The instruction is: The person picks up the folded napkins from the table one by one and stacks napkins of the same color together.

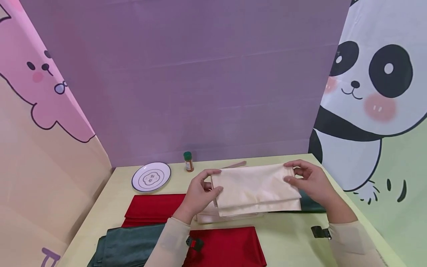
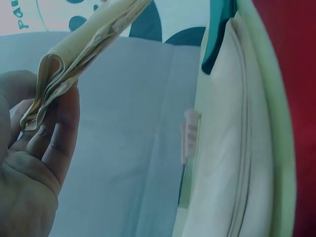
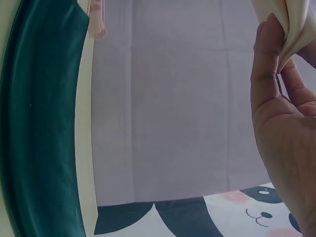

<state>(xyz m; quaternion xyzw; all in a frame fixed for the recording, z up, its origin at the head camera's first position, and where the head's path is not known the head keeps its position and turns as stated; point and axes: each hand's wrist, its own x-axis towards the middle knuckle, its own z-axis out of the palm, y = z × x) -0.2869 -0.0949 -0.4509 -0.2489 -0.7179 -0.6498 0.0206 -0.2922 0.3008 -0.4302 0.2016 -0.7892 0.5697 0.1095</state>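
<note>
A folded cream cloth [image 1: 257, 189] is held up above the table by both hands, one at each end. My left hand [image 1: 200, 193] pinches its left end between thumb and fingers; in the left wrist view that end shows several stacked layers. The right end is pinched by my right hand [image 1: 310, 183], thumb in front. Below it, another folded cream cloth [image 1: 208, 218] lies on the table, mostly hidden in the head view. A dark green folded cloth [image 1: 313, 204] lies below the right hand, partly covered by the raised cloth and also seen in the right wrist view [image 3: 44, 113].
A folded red cloth [image 1: 155, 207] and a dark green one [image 1: 128, 244] lie at left, with another red cloth [image 1: 230, 246] front centre. At the back stand a white plate [image 1: 151, 177] and a green-capped jar [image 1: 188, 162]. A thin pinkish item [image 1: 237, 164] lies behind the raised cloth.
</note>
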